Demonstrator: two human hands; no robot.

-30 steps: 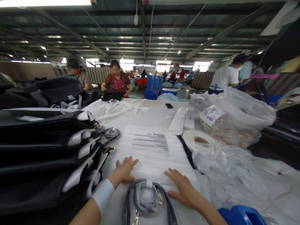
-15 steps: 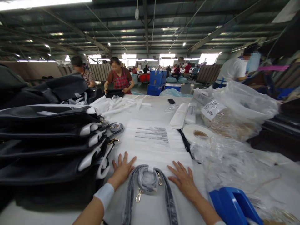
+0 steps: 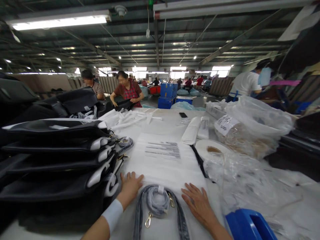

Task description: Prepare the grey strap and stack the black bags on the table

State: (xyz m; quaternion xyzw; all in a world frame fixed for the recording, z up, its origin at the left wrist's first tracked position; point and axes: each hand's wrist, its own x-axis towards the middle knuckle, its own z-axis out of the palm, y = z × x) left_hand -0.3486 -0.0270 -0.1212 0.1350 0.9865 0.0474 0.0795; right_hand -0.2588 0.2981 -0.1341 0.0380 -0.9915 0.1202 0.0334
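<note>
My left hand (image 3: pixel 131 187) lies with fingers spread at the near left corner of a white plastic bag (image 3: pixel 162 166) with printed black text. At its near right corner, my right hand (image 3: pixel 197 201) rests flat, fingers apart. Between the two hands sits a coiled strap (image 3: pixel 158 201) in clear wrapping, with gold clasps and a small white tag. A dark wrapped handle (image 3: pixel 138 216) arches around the coil; its lower ends run out of view. Neither hand grips anything.
Stacked black bags (image 3: pixel 55 163) stand on the left. On the right are a white roll (image 3: pixel 202 146), crumpled clear plastic (image 3: pixel 245 173) and a blue tape dispenser (image 3: pixel 250 225). A black phone (image 3: pixel 183 115) lies farther back. A co-worker (image 3: pixel 127 88) handles something black across the table.
The view has tilted up, so the table's things appear lower. My hands keep about the same places at the bag's near edge. The co-worker across has shifted the black item.
</note>
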